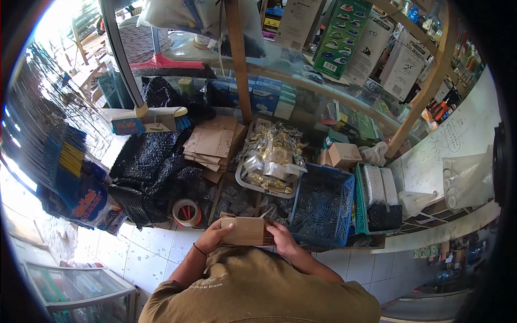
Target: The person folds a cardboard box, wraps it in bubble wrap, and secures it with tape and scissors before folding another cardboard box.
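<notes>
Close to the chest, a small brown cardboard box (245, 231) is held between both hands. My left hand (216, 232) grips its left end, thumb on top. At the right end, my right hand (280, 237) has its fingers closed on the box's edge or flap. Beyond the box stands a white tray (240, 177) heaped with metal pieces in clear plastic (274, 153). Flattened brown cardboard pieces (210, 141) are stacked left of the tray.
A blue plastic basket (347, 215) stands right of the tray, beside a green basket (360, 202) with wrapped packs. Black plastic bags (148, 161) and a tape roll (186, 212) lie to the left. Wooden posts (238, 59) rise behind.
</notes>
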### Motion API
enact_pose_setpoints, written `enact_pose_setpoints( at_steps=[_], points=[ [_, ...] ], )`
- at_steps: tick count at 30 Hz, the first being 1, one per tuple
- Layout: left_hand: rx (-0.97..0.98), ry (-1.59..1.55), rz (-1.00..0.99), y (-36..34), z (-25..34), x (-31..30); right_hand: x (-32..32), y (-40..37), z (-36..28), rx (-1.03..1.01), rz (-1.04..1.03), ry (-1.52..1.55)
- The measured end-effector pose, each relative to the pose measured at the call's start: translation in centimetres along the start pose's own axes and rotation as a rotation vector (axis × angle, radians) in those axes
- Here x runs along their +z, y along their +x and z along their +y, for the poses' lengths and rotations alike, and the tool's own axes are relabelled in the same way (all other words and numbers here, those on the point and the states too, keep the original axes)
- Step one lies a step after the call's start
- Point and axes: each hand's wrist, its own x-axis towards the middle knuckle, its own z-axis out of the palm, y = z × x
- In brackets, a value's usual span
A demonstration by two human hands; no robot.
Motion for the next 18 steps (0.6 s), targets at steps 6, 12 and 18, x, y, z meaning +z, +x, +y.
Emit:
enact_pose_setpoints(
  at_steps=[6, 12, 18],
  points=[
    [-0.060, -0.072, -0.096, 0.1, -0.5, -1.6, 0.2, 0.4, 0.5, -0.228, 0.070, -0.300],
    [-0.079, -0.071, -0.087, 0.3, -0.5, -1.1, 1.0, -1.1, -1.1, -0.134, -0.031, -0.184],
    [-0.167, 0.160, -0.027, 1.0, -0.1, 0.0, 2.2, -1.7, -1.6, -0.167, -0.123, -0.117]
  ],
)
